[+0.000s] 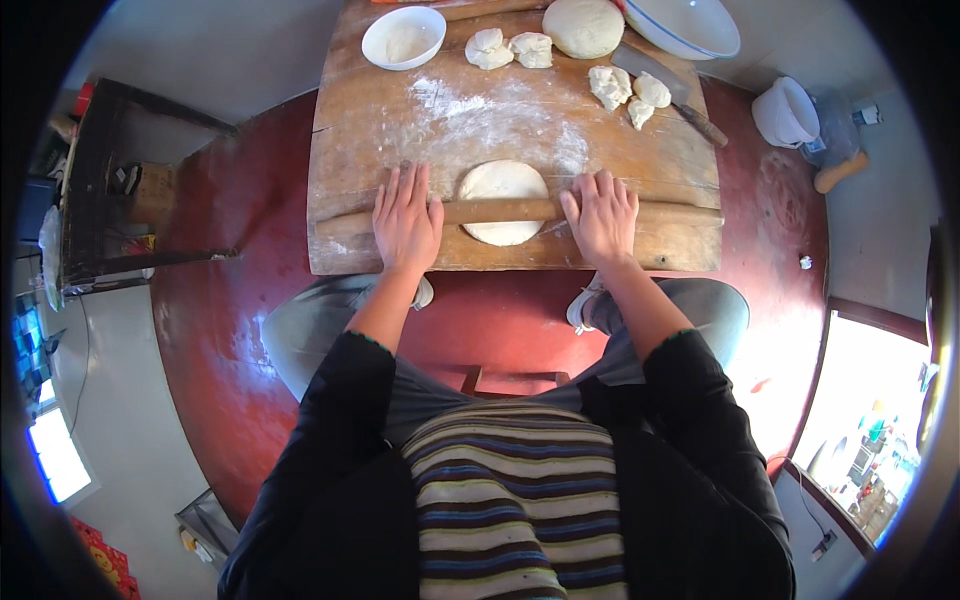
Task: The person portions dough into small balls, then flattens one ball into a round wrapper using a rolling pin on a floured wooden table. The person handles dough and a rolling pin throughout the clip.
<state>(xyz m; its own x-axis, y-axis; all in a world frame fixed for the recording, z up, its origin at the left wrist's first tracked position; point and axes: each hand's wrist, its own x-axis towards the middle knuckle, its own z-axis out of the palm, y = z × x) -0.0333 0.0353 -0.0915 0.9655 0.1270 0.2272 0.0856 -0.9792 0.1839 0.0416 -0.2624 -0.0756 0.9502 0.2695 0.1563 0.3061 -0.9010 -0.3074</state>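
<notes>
A long wooden rolling pin (499, 211) lies across a flat round of dough (504, 184) near the front edge of the wooden board (375, 135). My left hand (407, 217) rests flat on the pin, left of the dough, with its fingers slightly apart. On the right of the dough, my right hand (602, 216) presses on the same pin, palm down, fingers extended. Neither hand wraps round the pin. White flour (457, 105) is scattered over the board beyond the dough round.
At the far side stand a white bowl of flour (403, 37), a large dough ball (583, 27), torn dough pieces (531, 49) and a large basin (686, 26). A cleaver (660, 75) lies at the right, its handle over the board's edge. A white bucket (785, 112) stands beyond.
</notes>
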